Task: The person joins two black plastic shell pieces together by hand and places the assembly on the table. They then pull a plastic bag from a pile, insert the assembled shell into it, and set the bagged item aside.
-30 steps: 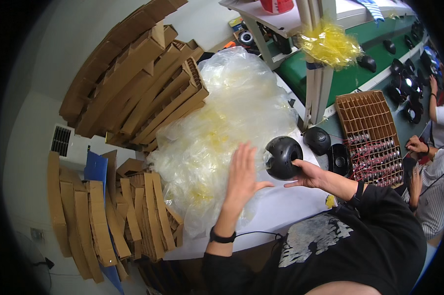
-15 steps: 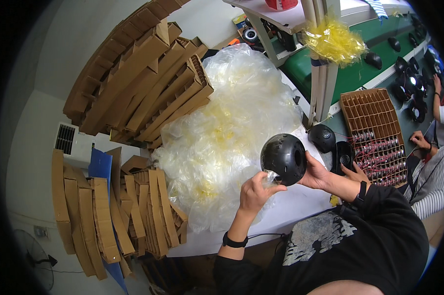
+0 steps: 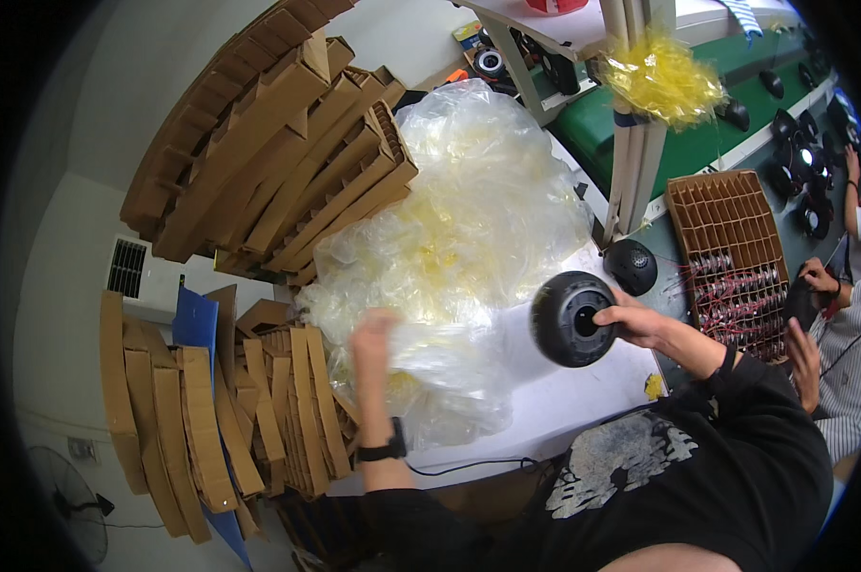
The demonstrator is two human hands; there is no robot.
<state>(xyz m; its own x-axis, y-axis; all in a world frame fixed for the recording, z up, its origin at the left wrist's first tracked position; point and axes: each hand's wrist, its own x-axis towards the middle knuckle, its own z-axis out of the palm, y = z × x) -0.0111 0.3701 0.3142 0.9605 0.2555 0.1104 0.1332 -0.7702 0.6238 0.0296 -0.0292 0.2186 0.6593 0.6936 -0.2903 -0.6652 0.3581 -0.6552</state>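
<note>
My right hand (image 3: 633, 322) grips a round black plastic housing (image 3: 574, 319) by its right side, the thumb at the dark opening in its middle. The housing is held above the white tabletop (image 3: 554, 396), its ringed face with the opening turned to view. To the left, my left hand (image 3: 375, 334) is smeared by motion over the edge of a large heap of clear and yellowish plastic film (image 3: 450, 229). A blurred streak of film runs beside it; whether the fingers hold any is unclear.
Another black dome (image 3: 631, 266) sits beyond my right hand. Right of it stands a divided cardboard box (image 3: 726, 214) with small wired parts. A co-worker's hands (image 3: 804, 357) hold a black part. Cardboard dividers (image 3: 259, 191) are stacked left. Yellow film (image 3: 664, 81) hangs on a post.
My left hand has left the housing and swung left to the film heap. The housing has turned in my right hand and dropped slightly. The co-worker has lifted a black part from beside the box.
</note>
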